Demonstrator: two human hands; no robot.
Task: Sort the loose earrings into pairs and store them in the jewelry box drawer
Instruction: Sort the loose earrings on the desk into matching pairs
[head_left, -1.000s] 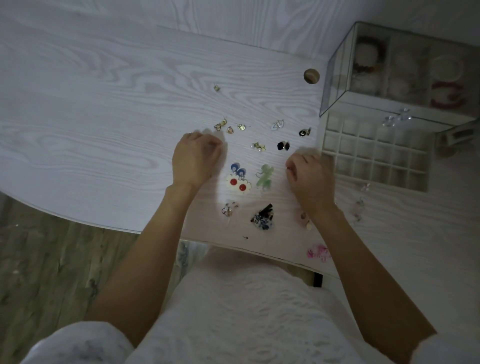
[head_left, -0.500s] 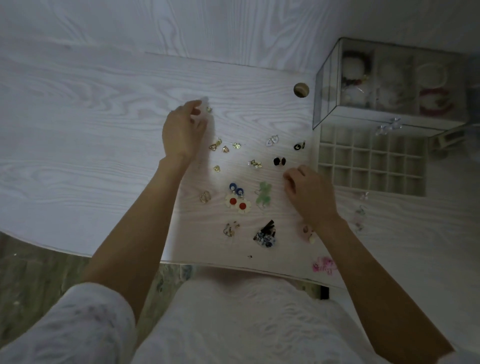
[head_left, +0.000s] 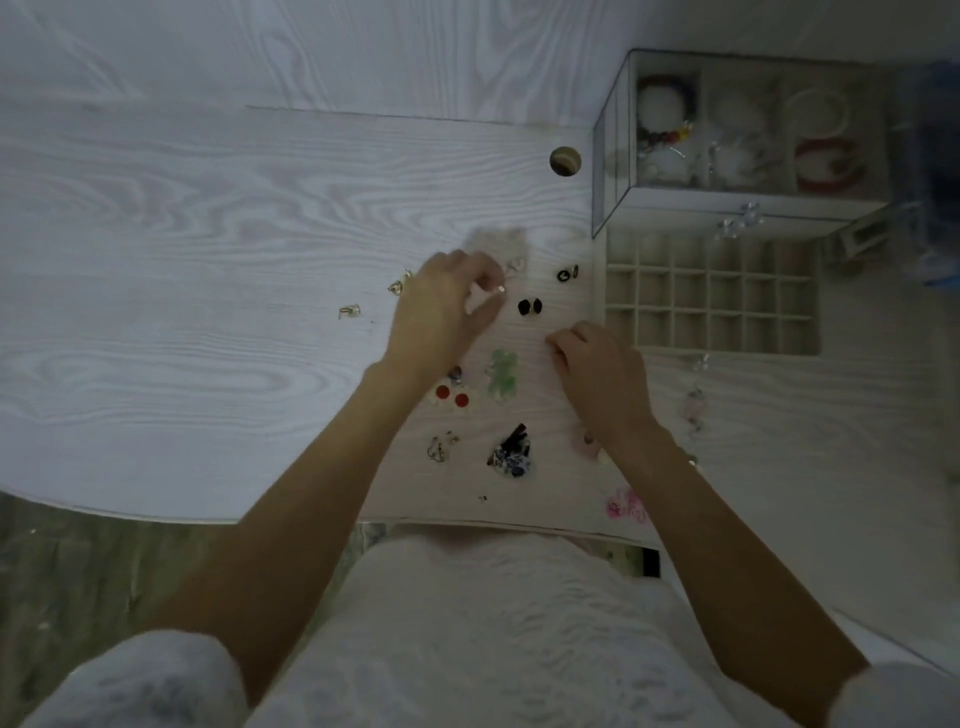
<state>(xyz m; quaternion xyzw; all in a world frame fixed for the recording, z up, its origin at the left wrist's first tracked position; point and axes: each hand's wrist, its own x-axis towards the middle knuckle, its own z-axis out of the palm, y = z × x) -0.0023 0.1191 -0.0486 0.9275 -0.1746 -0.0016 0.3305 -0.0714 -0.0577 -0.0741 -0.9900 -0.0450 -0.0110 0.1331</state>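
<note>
Pinching: my left hand (head_left: 441, 306) grips a small gold earring (head_left: 500, 289) between thumb and fingertips, just above the table (head_left: 182, 208).
Right hand (head_left: 597, 374): fingers curled, resting on the wood; whether it holds anything, I cannot tell.
Method: match it against the gold bits (head_left: 349, 310) at left before lifting; keep the pinch light.
Drawer (head_left: 711, 301): pulled open at right, compartments look unfilled, below the glass box (head_left: 613, 156).
Room: bare wood far and left; near edge close behind the pink pair (head_left: 626, 504), so sweep nothing nearward.
</note>
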